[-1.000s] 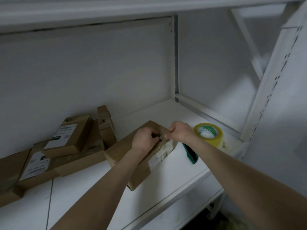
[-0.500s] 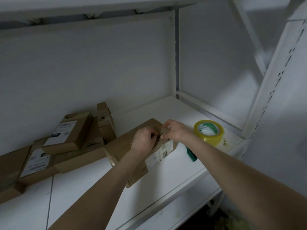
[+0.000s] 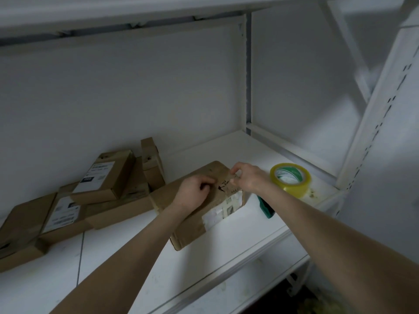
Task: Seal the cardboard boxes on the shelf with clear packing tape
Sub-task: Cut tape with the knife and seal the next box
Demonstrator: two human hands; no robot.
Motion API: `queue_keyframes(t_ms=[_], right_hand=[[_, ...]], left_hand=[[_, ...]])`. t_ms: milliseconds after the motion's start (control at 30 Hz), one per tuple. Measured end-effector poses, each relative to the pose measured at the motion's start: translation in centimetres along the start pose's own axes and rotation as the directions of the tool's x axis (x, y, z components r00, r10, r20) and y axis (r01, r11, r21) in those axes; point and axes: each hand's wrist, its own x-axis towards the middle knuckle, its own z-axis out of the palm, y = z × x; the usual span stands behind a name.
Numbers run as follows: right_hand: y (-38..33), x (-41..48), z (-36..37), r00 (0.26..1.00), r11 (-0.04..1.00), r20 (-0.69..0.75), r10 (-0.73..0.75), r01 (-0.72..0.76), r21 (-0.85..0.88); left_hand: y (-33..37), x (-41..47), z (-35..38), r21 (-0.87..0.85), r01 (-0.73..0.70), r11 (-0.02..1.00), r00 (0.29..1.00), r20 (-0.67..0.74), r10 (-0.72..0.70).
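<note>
White shelf [image 3: 136, 257] is shown. Left of the central cardboard box [image 3: 192, 230], smaller boxes [image 3: 106, 177] are stacked. On that box the left hand [image 3: 195, 193] is rested, fingers curled, grip unclear; a tape strip [image 3: 231, 177] is pinched by the right hand [image 3: 249, 180]. Right of the box, a tape roll [image 3: 292, 189] is set.

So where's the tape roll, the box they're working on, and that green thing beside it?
Tape roll [image 3: 294, 189]: head view, on its yellowish outer wall.
Cardboard box being taped [image 3: 196, 225]: head view, on its bare brown top face.
Green object [image 3: 266, 208]: head view, on its exposed dark green end.
</note>
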Motion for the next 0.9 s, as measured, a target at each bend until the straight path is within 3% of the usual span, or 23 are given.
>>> queue_keyframes(t_ms=[133,267,533,900], right_hand=[[0.0,-0.1,0.1,1.0,1.0,-0.005,0.016,-0.016,-0.022],[-0.1,0.0,0.1,1.0,0.999,-0.004,0.025,-0.026,-0.031],[-0.3,0.0,-0.2,0.999,0.997,0.017,0.044,-0.043,-0.059],[-0.2,-0.2,-0.1,0.999,0.997,0.011,0.037,-0.037,-0.064]], left_hand=[[1.4,-0.1,1.1,0.042,0.026,0.999,0.998,-0.066,-0.023],[1.6,0.1,1.3,-0.063,0.124,0.99,0.981,-0.145,-0.132],[2.9,1.3,1.9,0.053,0.221,0.974,0.974,-0.063,-0.217],[3.0,1.6,2.5,0.126,0.241,0.962,0.97,-0.074,-0.233]])
